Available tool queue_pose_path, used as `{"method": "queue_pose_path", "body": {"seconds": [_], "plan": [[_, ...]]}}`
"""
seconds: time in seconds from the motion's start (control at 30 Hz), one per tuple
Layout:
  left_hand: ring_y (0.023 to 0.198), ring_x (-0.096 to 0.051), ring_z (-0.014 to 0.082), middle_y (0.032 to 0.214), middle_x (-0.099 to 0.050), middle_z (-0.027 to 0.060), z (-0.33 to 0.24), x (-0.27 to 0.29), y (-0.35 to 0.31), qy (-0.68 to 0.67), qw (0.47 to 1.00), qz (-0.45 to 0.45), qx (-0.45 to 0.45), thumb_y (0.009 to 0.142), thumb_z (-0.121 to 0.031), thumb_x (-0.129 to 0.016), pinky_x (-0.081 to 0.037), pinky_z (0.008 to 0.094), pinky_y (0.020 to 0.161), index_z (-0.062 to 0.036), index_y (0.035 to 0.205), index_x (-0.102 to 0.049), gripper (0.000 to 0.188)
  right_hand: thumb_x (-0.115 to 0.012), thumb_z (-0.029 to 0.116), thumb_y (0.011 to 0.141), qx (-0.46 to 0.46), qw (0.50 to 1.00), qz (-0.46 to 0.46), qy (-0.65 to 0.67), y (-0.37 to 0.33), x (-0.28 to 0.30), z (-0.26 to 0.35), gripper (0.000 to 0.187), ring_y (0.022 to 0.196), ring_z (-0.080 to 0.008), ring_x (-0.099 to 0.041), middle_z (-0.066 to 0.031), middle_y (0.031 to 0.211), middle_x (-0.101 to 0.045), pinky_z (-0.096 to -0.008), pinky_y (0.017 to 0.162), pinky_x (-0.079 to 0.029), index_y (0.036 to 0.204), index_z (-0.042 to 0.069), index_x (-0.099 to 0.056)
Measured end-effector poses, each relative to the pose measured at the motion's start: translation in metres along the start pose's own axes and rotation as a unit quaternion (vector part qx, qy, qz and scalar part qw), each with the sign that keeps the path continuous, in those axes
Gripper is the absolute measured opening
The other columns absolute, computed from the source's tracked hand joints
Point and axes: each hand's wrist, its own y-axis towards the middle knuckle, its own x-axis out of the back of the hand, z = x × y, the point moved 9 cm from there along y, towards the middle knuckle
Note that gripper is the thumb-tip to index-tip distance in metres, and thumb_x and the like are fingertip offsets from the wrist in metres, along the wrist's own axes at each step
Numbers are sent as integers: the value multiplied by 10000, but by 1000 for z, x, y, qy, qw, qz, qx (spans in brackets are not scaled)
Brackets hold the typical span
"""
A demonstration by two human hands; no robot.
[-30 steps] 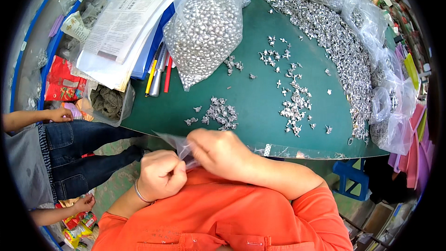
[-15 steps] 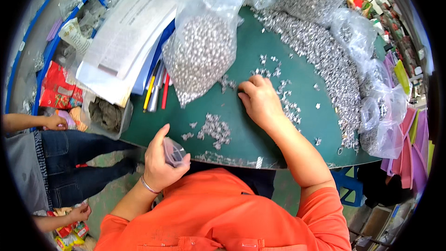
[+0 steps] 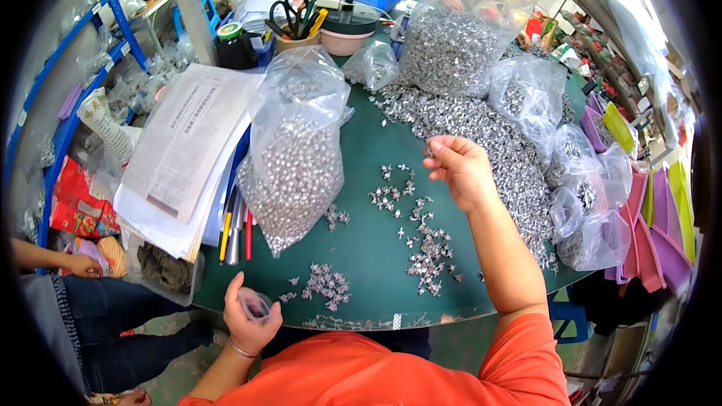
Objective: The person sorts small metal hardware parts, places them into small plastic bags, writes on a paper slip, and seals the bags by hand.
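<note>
– Right hand point(image 3: 465, 171) has moved up beside the big heap point(image 3: 519, 188) since the last frame; left hand point(image 3: 248, 328) still has the small clear bag point(image 3: 257, 305) by the counter's point(image 3: 376, 256) near edge.
– Which step is that?
– Picking out pieces, I reckon. Left fingers are curled round the bag, mouth gaping. Right fingertips are pinched together, seemingly on a tiny metal piece point(image 3: 429, 153).
– Next move?
– Probably calls for a light pinch and the bag mouth kept wide.
– What's around?
– Loose bits point(image 3: 431, 252) between the hands, bag of beads point(image 3: 289, 173) past the left one, papers point(image 3: 180, 135) further left.
</note>
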Motion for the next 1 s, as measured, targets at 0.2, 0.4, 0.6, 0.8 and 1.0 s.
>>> {"method": "queue_pose_path", "body": {"seconds": [0.2, 0.4, 0.6, 0.8, 1.0], "plan": [[547, -462, 112, 726, -479, 26, 13, 1, -10, -9, 999, -8, 34, 638, -56, -735, -395, 232, 518, 59, 1348, -345, 818, -592, 23, 899, 97, 984, -148, 35, 41, 108, 45, 144, 808, -186, -662, -80, 912, -642, -270, 664, -562, 1036, -20, -602], [591, -468, 122, 751, -471, 40, 13, 4, -12, -10, 998, -5, 54, 738, -184, -687, -355, 231, 514, 57, 1369, -286, 785, -594, 17, 868, 208, 925, -315, 35, 103, 226, 107, 191, 726, -186, -659, -116, 894, -650, -274, 564, -551, 1040, -64, -611], [629, -513, 134, 791, -541, 55, 15, 3, -10, -19, 998, 61, 17, 792, -104, -703, -428, 254, 579, 38, 1378, -302, 724, -623, 69, 758, 219, 890, -374, -145, 226, 240, 137, 218, 752, -214, -685, -124, 865, -706, -340, 683, -556, 953, 37, -716], [665, -530, 136, 833, -551, 55, 19, 0, -9, 15, 998, 58, 34, 793, -114, -710, -443, 252, 618, 17, 1386, -299, 733, -539, 114, 777, 179, 954, -154, -185, 348, 212, 124, 332, 959, -315, -659, -177, 1071, -677, -388, 838, -503, 1067, 48, -686], [625, -455, 98, 769, -465, 18, 22, 8, -22, 66, 995, 2, 78, 740, -168, -711, -377, 227, 574, 41, 1364, -314, 768, -574, 153, 751, 147, 817, -152, -536, 294, 161, 130, 235, 853, -301, -639, -175, 916, -672, -419, 759, -497, 904, 6, -677]]}}
